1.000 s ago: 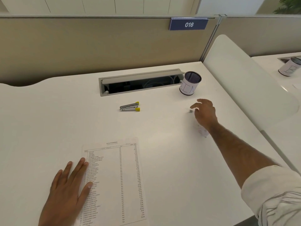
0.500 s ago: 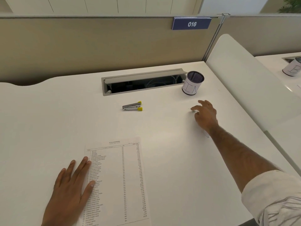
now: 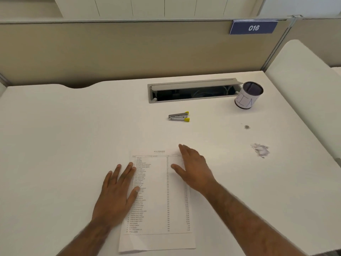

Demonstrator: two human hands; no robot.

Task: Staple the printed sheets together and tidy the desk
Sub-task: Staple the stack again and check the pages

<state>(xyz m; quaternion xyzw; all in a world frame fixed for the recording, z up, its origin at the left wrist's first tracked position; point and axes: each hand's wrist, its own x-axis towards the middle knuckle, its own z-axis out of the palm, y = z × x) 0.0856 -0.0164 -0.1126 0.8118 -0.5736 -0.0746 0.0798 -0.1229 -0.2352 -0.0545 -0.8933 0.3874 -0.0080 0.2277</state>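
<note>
The printed sheets (image 3: 158,196) lay flat near the front edge of the counter (image 3: 55,145), their bottom edge close to that rim and their long sides running toward the back. Whether one sheet or several lay there could not be told; only a single top page showed. The left hand (image 3: 118,193) rested flat on the left margin, grip open with fingers spread, holding nothing. The right hand (image 3: 193,169) lay open over the upper right corner of the page, palm down, also gripping nothing.

Bare counter stretched wide to the left of the paper and between it and the back. One stapler (image 3: 179,116), silver with yellow ends, sat well behind the sheets toward the back edge, apart from both hands. Behind it one cable hatch (image 3: 193,90) stood open in the surface. One dark cup (image 3: 248,95) wrapped in white paper stood upright just beside the hatch's right end. Toward the right edge lay one crumpled scrap (image 3: 261,149) and one small dark speck (image 3: 246,127). A white side panel (image 3: 304,89) bounded the right edge, and a beige partition (image 3: 129,52) bearing a sign reading 016 (image 3: 253,27) closed the back.
</note>
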